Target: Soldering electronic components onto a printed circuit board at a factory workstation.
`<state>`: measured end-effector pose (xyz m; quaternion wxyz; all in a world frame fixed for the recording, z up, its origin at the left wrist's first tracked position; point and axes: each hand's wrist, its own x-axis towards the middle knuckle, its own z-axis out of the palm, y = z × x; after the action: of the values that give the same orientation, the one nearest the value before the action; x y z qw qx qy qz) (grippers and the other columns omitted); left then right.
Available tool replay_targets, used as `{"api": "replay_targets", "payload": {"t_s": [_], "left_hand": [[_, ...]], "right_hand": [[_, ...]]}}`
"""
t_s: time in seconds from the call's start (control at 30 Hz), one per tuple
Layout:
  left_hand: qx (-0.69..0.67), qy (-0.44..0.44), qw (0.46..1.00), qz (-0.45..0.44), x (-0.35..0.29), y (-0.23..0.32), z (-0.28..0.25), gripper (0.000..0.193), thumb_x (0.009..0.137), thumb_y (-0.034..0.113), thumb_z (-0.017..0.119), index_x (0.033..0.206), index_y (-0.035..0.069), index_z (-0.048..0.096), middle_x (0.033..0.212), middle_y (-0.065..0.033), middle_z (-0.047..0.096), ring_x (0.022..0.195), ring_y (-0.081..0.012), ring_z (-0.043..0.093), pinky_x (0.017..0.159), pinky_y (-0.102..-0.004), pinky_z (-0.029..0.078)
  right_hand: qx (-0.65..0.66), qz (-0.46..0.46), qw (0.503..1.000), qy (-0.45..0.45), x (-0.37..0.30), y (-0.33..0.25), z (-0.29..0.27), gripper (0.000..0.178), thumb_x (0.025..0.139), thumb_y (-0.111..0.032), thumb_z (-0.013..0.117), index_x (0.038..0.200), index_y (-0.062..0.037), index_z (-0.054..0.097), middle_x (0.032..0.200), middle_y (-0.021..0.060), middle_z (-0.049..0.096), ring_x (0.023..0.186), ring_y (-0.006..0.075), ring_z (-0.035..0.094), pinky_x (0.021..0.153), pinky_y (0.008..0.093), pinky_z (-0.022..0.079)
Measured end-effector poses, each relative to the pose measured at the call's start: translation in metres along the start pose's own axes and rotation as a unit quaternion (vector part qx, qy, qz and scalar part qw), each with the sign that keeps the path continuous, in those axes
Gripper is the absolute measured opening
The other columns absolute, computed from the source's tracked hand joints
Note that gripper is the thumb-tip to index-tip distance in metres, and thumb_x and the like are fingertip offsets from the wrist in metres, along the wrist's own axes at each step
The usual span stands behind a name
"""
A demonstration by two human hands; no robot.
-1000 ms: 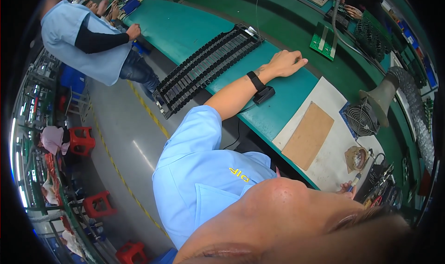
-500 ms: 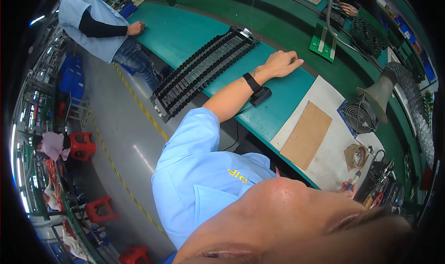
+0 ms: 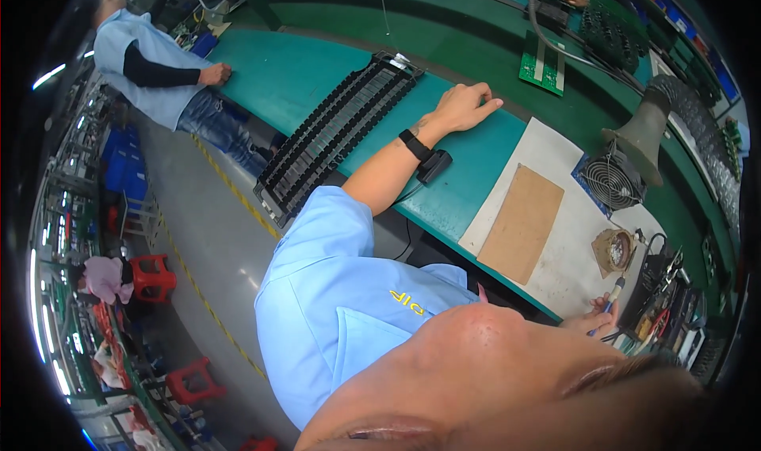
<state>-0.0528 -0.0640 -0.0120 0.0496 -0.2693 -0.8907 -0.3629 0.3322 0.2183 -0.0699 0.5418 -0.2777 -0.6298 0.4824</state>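
My left hand (image 3: 466, 107) rests at the far edge of the green bench, fingers loosely apart and nothing in them. A black strap (image 3: 416, 144) with a small black box and a cord circles that wrist. At the right, my right hand (image 3: 593, 318) grips a pen-like soldering iron (image 3: 613, 294) with a pale and blue handle. The iron points up toward a round dish (image 3: 614, 251) on a brown base. My face partly hides the right forearm.
A long black slotted rack (image 3: 337, 130) lies across the bench. A brown board (image 3: 523, 223) rests on a white sheet (image 3: 547, 154). Beyond are a fan (image 3: 612, 183), a funnel-shaped duct (image 3: 638, 146) and a green circuit board (image 3: 542, 64). Tools crowd the right; a co-worker (image 3: 154, 70) stands left.
The whole view has shifted slightly. More of my right hand and the soldering iron shows now. My left hand keeps its place on the bench.
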Motion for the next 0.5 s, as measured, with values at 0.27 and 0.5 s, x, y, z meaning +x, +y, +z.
{"api": "replay_targets", "payload": {"t_s": [0.27,0.5], "left_hand": [[0.005,-0.002,1.0,-0.022,0.0,-0.001,0.0,0.038,0.091,0.043,0.07,0.094,0.004,0.069,0.063,-0.012,0.064,0.065,-0.0301,0.066,0.062,-0.0422,0.05],[-0.002,0.026,1.0,-0.007,-0.002,-0.003,0.003,0.037,0.091,0.041,0.072,0.093,0.004,0.067,0.057,-0.0093,0.058,0.054,-0.0236,0.059,0.055,-0.0381,0.045]], "right_hand": [[0.008,-0.02,1.0,-0.005,-0.003,0.01,-0.006,0.046,0.112,-0.031,0.036,0.133,0.0063,0.051,0.118,0.0198,0.065,0.096,0.0218,0.059,0.086,0.0347,0.049],[0.002,-0.01,1.0,-0.02,0.001,0.01,-0.007,0.045,0.112,-0.031,0.036,0.133,0.0063,0.052,0.118,0.0194,0.065,0.097,0.0218,0.06,0.085,0.0345,0.049]]}}
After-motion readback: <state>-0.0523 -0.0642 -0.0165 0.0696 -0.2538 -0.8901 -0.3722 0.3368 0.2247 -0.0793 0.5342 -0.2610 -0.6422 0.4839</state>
